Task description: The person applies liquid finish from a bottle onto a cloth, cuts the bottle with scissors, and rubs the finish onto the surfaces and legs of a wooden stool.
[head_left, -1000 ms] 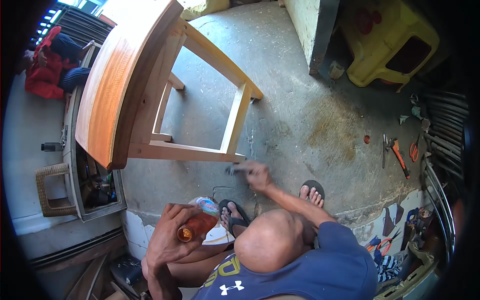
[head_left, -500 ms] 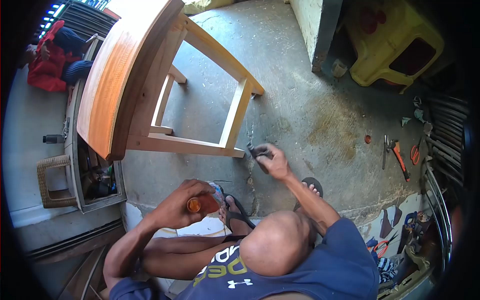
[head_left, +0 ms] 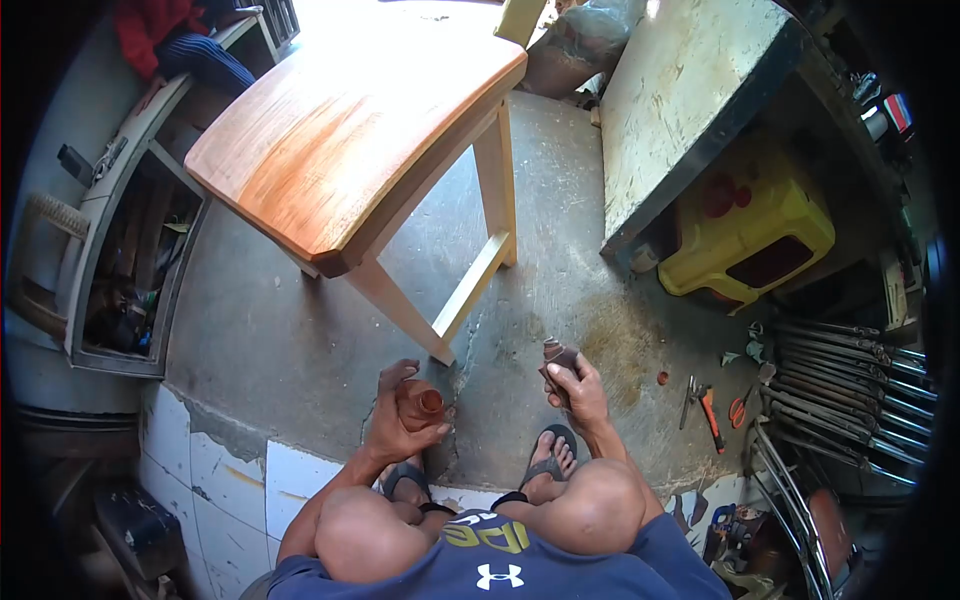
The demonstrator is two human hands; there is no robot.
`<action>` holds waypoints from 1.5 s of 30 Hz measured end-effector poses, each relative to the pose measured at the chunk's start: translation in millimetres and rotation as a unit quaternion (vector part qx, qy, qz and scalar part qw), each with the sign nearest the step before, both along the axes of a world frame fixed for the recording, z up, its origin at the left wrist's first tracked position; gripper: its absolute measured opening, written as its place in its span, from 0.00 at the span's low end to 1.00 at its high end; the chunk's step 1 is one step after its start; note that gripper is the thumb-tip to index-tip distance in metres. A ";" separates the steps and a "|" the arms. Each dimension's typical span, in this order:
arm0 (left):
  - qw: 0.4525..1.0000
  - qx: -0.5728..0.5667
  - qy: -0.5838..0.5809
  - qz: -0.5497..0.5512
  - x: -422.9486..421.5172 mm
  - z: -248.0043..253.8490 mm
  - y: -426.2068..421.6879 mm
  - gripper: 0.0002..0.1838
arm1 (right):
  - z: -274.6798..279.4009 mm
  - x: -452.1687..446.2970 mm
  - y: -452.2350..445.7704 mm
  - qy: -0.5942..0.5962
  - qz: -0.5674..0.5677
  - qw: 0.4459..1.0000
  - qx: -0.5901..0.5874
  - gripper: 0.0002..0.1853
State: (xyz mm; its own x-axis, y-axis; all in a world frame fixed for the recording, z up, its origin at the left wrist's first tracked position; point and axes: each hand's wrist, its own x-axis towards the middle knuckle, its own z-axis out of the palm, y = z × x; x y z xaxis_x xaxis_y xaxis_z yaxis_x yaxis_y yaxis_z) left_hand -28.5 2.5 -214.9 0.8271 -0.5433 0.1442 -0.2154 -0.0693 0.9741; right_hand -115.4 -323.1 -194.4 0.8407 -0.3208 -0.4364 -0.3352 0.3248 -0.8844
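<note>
My left hand (head_left: pixel 390 425) is wrapped round an open brown-orange bottle (head_left: pixel 420 403), its mouth facing up toward the camera. In my right hand (head_left: pixel 583 392) is a dark, folded cloth-like piece (head_left: pixel 559 368), pinched between thumb and fingers. Both hands are apart, above the floor and in front of my knees. Beyond them stands a wooden chair (head_left: pixel 330 150) with a curved, partly orange-stained seat and pale legs. The lower end of its nearest leg is just past my left hand.
A person in red (head_left: pixel 150 35) sits at the upper left beside a cabinet (head_left: pixel 120 200). A yellow plastic stool (head_left: pixel 745 240) lies under a worn bench (head_left: pixel 690 100). Orange-handled tool (head_left: pixel 712 418), scissors (head_left: pixel 738 410) and metal frames (head_left: pixel 850 390) are at the right.
The view has shifted, showing the chair seat from above. My right hand has moved away from the chair leg, now holding the dark piece raised. The bottle stays in my left hand.
</note>
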 end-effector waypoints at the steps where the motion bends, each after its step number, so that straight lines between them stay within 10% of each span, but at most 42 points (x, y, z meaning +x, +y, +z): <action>1: 0.998 -0.013 -0.055 0.017 -2.4 -8.9 -0.1 0.54 | 10.0 6.5 -1.4 -0.002 0.002 1.000 0.005 0.17; 9: 0.988 0.025 -0.132 0.073 -3.1 -24.1 -7.1 0.56 | 90.4 28.9 21.1 -0.036 0.013 0.993 0.115 0.17; 18: 0.954 0.232 -0.188 -0.016 39.8 93.5 -13.5 0.47 | 82.0 35.8 32.1 -0.035 0.088 0.984 0.154 0.19; 29: 0.882 0.412 -0.228 -0.040 50.6 136.1 -21.1 0.45 | 72.5 40.3 65.9 -0.194 0.120 0.913 -0.338 0.16; 42: 0.898 0.371 -0.225 -0.078 53.5 125.6 -36.4 0.47 | 101.2 48.7 16.2 -0.189 0.258 0.863 -0.391 0.19; 45: 0.909 0.351 -0.213 -0.067 52.5 123.6 -38.2 0.48 | 102.9 56.4 15.1 -0.160 0.078 0.932 -0.317 0.22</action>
